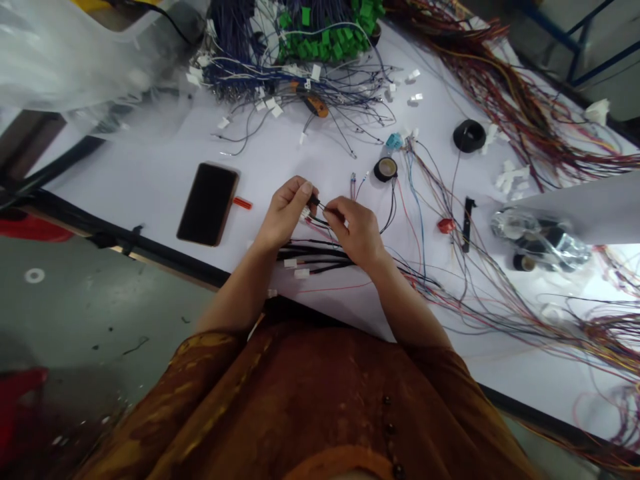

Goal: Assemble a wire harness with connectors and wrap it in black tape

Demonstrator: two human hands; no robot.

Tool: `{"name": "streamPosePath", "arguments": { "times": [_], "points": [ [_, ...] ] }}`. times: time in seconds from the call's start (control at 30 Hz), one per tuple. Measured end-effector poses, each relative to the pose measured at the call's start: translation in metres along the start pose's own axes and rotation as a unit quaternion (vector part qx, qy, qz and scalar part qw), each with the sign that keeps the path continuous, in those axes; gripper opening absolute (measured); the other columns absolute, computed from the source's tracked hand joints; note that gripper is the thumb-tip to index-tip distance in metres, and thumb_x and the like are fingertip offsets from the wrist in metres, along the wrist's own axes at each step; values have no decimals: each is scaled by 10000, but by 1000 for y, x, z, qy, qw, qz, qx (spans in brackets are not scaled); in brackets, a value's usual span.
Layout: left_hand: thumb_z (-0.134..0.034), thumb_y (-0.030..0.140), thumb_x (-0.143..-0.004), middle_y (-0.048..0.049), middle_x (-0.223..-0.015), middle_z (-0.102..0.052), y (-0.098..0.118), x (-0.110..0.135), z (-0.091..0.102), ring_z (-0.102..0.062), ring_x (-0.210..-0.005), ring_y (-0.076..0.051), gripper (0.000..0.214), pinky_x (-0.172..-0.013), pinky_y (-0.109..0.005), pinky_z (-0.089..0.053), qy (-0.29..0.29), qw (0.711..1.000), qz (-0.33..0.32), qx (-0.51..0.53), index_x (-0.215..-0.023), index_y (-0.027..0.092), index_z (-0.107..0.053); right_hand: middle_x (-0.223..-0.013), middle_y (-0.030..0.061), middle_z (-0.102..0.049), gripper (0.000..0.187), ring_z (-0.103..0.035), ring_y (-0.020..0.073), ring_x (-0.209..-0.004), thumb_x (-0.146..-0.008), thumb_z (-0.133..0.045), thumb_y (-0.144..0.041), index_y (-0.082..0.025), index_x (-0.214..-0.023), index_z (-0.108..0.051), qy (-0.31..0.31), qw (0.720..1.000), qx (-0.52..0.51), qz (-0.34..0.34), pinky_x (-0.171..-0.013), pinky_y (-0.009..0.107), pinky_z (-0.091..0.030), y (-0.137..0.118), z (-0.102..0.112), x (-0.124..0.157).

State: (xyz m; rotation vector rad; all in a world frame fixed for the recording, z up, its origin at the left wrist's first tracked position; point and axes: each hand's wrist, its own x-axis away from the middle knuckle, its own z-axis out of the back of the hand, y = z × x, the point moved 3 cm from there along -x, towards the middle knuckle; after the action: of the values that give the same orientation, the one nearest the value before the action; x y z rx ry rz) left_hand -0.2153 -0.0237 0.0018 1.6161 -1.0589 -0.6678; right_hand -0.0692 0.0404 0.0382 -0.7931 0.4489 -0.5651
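My left hand (pixel 286 212) is closed in a pinch on a small white connector (pixel 305 213) with a black wire end at its top. My right hand (pixel 356 232) is closed on thin wires (pixel 325 208) that run into that connector. Both hands meet above a white table (pixel 150 180). Under them lies a bundle of black sleeved wires (pixel 310 255) with white connectors (pixel 301 273).
A dark phone (pixel 209 203) lies left of my hands, a small red piece (pixel 243 203) beside it. Two black tape rolls (pixel 385 169) (pixel 469 135) sit farther back. Loose coloured wires (pixel 525 113) spread to the right. Green connectors (pixel 330 33) and blue wires are piled at the back. A plastic bag (pixel 540 240) lies right.
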Motion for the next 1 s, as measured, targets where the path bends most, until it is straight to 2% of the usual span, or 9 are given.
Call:
{"name": "streamPosePath", "arguments": {
  "times": [0.13, 0.2, 0.33, 0.47, 0.6, 0.7, 0.87, 1.0],
  "points": [
    [-717, 499, -887, -25, -816, -665, 3, -1, 4, -589, -600, -85, 338, -590, -218, -488, -32, 999, -42, -11, -818, 175, -650, -838, 30, -626, 214, -557, 151, -782, -1001, -503, -300, -210, -829, -593, -19, 1000, 18, -3, -749, 297, -400, -5, -3, 1],
    [-692, 495, -908, -11, -798, -659, 4, 0, 5, -581, -588, -92, 303, -588, -227, -486, -22, 998, -60, -20, -883, 195, -658, -839, 28, -620, 225, -569, 148, -793, -1006, -509, -310, -207, -827, -599, -24, 1000, 0, 3, -749, 289, -402, -7, -7, -2],
    [-690, 375, -934, 17, -672, -590, 12, 3, 3, -551, -581, -107, 168, -619, -232, -474, 47, 994, -75, -58, -911, 210, -677, -841, 25, -615, 222, -571, 148, -794, -1008, -526, -320, -204, -838, -608, -34, 999, 6, 5, -753, 286, -405, -10, -12, -6],
    [-722, 259, -912, 32, -640, -503, 16, 8, -1, -536, -592, -109, 75, -652, -235, -460, 107, 990, -72, -59, -889, 200, -682, -905, 51, -633, 227, -570, 172, -818, -1021, -500, -318, -202, -859, -609, -58, 995, 86, 2, -757, 305, -404, -15, -15, -4],
    [-737, 248, -899, 33, -719, -476, 8, 10, 1, -559, -649, -116, 154, -652, -226, -454, 150, 983, -96, -49, -1020, 226, -643, -1053, 116, -670, 175, -603, 232, -923, -992, -554, -336, -180, -1064, -585, -87, 988, 124, -3, -770, 333, -410, -21, -24, 1],
    [-726, 231, -905, 15, -803, -507, 3, 11, 5, -565, -695, -122, 218, -678, -228, -473, 152, 980, -115, -63, -1089, 242, -610, -953, 85, -700, 186, -601, 209, -791, -1031, -465, -342, -196, -1115, -543, -117, 986, 108, -39, -687, 312, -368, -16, -33, 6],
    [-682, 139, -917, 15, -814, -490, 5, 13, 10, -536, -710, -115, 276, -723, -222, -477, 170, 968, -156, -95, -1156, 251, -601, -762, 33, -643, 253, -503, 164, -655, -1056, -362, -356, -226, -908, -520, -97, 986, 128, -35, -685, 309, -332, 8, -31, 29],
    [-741, 180, -886, 23, -779, -489, 3, 7, 13, -546, -689, -111, 303, -657, -210, -462, 169, 977, -112, -65, -1150, 253, -611, -650, -2, -531, 293, -424, 154, -594, -1053, -340, -343, -228, -811, -459, -73, 989, 133, -5, -788, 341, -358, 24, -24, 47]
  ]
}}
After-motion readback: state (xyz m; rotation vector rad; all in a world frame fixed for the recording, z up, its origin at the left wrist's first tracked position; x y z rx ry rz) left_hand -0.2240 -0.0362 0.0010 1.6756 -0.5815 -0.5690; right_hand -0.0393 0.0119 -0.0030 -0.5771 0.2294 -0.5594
